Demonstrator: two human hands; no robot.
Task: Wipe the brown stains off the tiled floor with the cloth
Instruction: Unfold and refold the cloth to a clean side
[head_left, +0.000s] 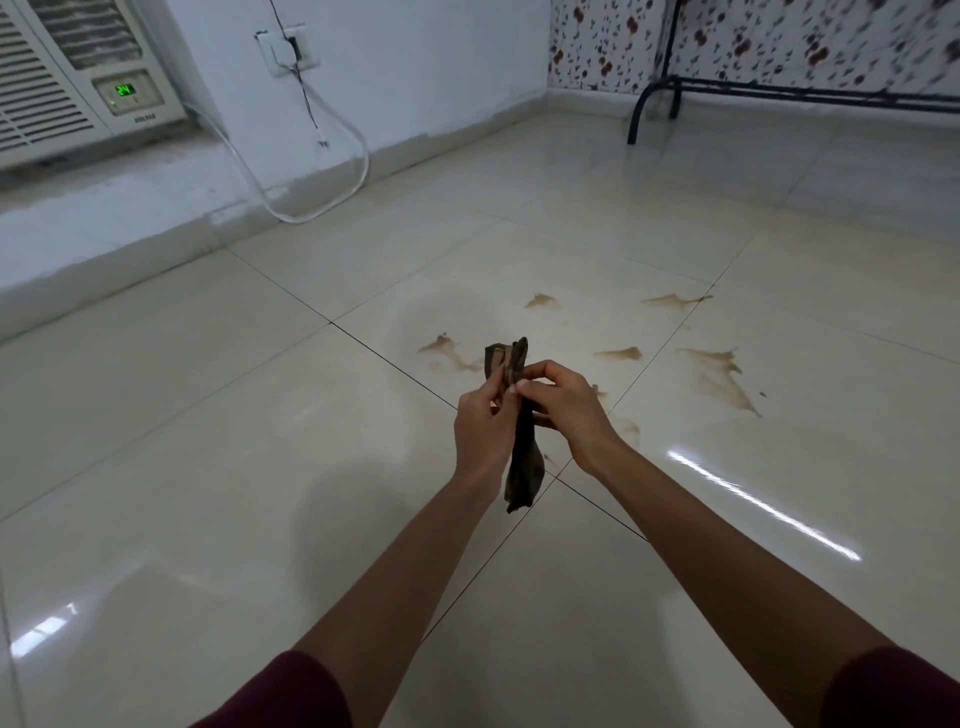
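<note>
Both hands hold the cloth (521, 441) up in the air, well above the floor (208, 415). The left hand (480, 426) and right hand (563, 410) sit side by side, fingers (524, 387) narrowed into pinches on the cloth's upper part. The cloth is bunched into a dark strip; its long axis runs near vertical, the top poking up past the fingertips and the tail hanging below the wrists.

The stains (719, 376) lie on the floor beyond and to the right of the fingers, scattered in several brown patches; one patch (447, 351) shows just left of the cloth's top. The right hand is nearer most of them, so a wipe likely starts on that side once the cloth is lowered flat.

On the air conditioner (78, 88), a green display (124, 90) reads 24. A small brand mark below it is too blurred to read.
</note>
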